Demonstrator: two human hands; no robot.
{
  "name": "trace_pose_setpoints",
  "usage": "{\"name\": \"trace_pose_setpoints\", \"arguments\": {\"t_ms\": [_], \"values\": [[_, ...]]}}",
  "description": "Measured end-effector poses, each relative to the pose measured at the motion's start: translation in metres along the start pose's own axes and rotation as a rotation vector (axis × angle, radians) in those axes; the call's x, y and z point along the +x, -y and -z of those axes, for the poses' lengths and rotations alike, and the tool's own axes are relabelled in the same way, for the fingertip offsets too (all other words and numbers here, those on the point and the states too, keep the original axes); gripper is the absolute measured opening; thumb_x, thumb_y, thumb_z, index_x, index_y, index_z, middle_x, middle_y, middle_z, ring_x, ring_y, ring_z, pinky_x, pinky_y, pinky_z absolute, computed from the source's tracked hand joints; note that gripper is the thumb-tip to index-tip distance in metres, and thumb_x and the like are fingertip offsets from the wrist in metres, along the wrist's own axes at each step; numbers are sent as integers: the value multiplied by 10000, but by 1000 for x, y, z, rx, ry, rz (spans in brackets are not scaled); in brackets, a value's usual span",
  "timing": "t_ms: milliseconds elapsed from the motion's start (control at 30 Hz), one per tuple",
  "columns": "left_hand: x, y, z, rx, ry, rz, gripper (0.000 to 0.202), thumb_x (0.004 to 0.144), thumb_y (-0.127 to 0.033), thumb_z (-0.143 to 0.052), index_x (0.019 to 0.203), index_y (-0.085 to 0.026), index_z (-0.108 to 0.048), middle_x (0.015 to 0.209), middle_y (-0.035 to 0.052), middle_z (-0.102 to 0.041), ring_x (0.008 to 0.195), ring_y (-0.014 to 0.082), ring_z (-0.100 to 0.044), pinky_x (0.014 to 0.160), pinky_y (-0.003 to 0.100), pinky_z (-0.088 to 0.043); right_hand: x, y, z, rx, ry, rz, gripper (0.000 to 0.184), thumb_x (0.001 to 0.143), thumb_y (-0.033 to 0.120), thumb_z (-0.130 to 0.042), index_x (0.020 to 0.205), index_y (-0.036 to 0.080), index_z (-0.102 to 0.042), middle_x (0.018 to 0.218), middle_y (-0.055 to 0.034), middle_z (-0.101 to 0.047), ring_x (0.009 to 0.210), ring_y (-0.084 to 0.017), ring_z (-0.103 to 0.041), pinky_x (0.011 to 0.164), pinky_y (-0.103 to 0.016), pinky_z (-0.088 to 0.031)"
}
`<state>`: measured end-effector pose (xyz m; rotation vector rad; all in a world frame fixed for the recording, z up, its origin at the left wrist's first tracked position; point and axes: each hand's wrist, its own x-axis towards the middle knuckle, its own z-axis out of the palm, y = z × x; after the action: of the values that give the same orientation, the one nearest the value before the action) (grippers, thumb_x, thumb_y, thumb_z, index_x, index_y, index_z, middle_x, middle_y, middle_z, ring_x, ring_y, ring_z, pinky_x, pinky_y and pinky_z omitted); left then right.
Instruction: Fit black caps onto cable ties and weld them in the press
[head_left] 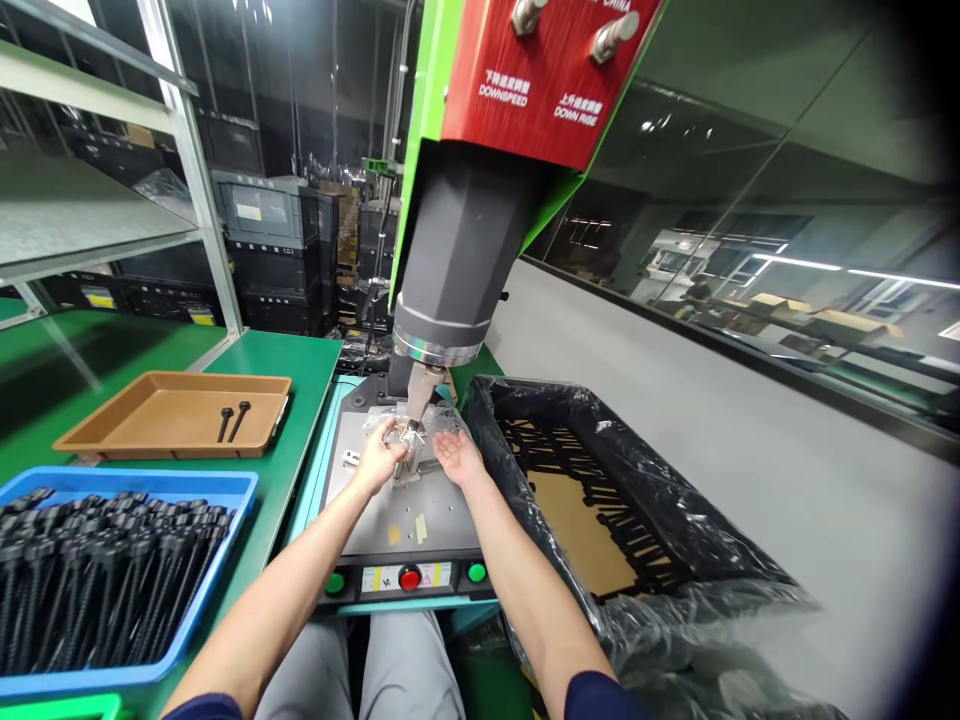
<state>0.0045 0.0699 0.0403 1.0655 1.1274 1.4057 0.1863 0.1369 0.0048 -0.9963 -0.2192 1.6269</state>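
The ultrasonic-welder-like press reaches down with its metal horn (424, 388) over a clear fixture (407, 462) on the grey machine plate (442, 515). A small black part (412, 427) shows at the horn's tip, among the clear pieces. My left hand (379, 458) is at the fixture's left side, thumb and forefinger apart and curved toward the black part; whether they touch it I cannot make out. On the right of the fixture, my right hand (459, 457) is open, palm turned up, with nothing in it.
A blue tray (251, 490) full of black ribbed pieces stands left, behind it a brown tray (172, 400) holding two black pieces. At right, a plastic-lined bin (517, 480) contains rows of black pieces and cardboard. Green buttons (476, 572) and a red button (410, 577) line the machine's front.
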Motion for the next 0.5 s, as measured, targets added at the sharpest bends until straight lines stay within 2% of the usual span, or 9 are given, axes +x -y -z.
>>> {"name": "trace_pose_setpoints", "arguments": {"t_ms": [100,200,267,367,500], "values": [[-2,-1,-1,14,16,5,770,634,-168,-702,1349,-104,-423,644,-26,-637,546,118,-609,588,246,-500,-2,1,0,9,-8,-5,298,973,406,-417,985,156,-579,869,-111,-677,812,-202,-687,688,-331,-584],[-3,-3,-1,16,30,7,781,642,-153,-692,1365,-93,-402,690,0,-657,549,114,-604,579,241,-494,-5,1,-2,18,-12,-13,315,967,430,-426,997,151,-569,877,-110,-668,817,-199,-687,662,-313,-587],[-5,-5,0,9,20,-11,775,634,-148,-702,1356,-111,-424,856,53,-687,535,90,-588,574,237,-495,-8,2,-2,24,-8,-21,325,959,446,-438,1020,152,-562,900,-112,-663,830,-202,-685,650,-314,-590],[-8,-8,1,-15,12,-59,773,620,-148,-725,1346,-170,-459,1141,115,-638,522,58,-568,566,239,-503,-14,2,-1,41,-1,-37,381,937,478,-470,1069,128,-544,947,-136,-651,865,-214,-680,656,-314,-595],[-18,-12,4,-44,36,-54,846,640,-160,-726,1410,-255,-388,1329,153,-528,527,56,-577,535,242,-498,-28,3,2,82,-9,-52,490,904,547,-488,1148,123,-497,982,-139,-631,905,-221,-668,678,-321,-601]]}}
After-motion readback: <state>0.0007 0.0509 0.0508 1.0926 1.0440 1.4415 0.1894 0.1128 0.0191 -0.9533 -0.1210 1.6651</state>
